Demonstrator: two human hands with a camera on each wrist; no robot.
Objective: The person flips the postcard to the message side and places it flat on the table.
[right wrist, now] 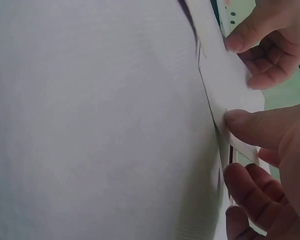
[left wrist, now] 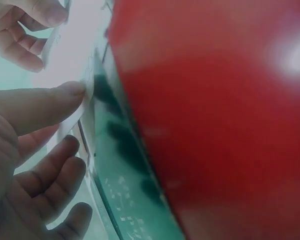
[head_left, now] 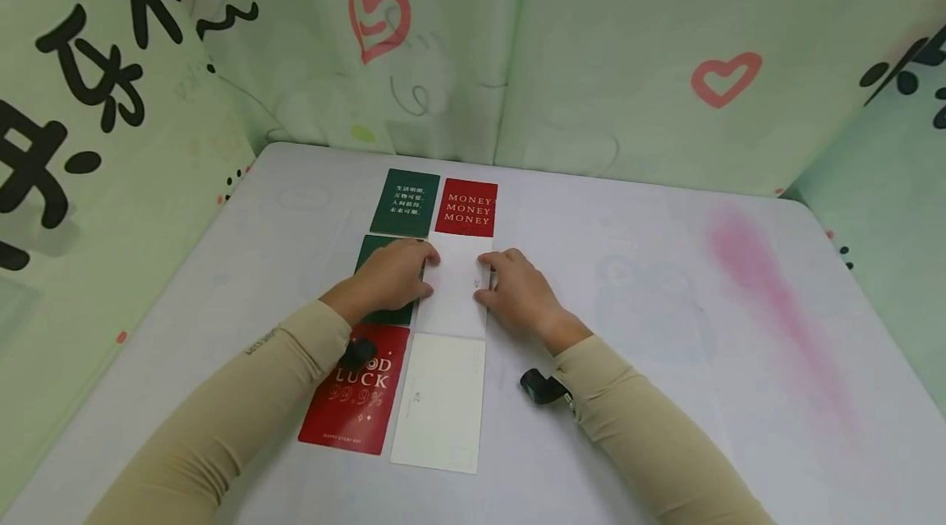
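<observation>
Both hands hold a white card (head_left: 452,287) in the middle of the right-hand column of cards. My left hand (head_left: 390,274) pinches its left edge between thumb and fingers, while the right hand (head_left: 521,291) pinches the opposite edge. In the right wrist view the card (right wrist: 230,80) stands a little off the table along its near side. Under my left hand lies a green card (head_left: 399,316), partly covered. Above the held card is a red MONEY card (head_left: 466,217); below it, a cream card (head_left: 439,402) with its plain side up.
Another green card (head_left: 405,203) with white characters lies at the top left. At the lower left is a red GOOD LUCK card (head_left: 355,410), partly behind the left wrist camera (head_left: 358,352). The white table (head_left: 628,426) meets green printed curtains (head_left: 606,32) at back and sides.
</observation>
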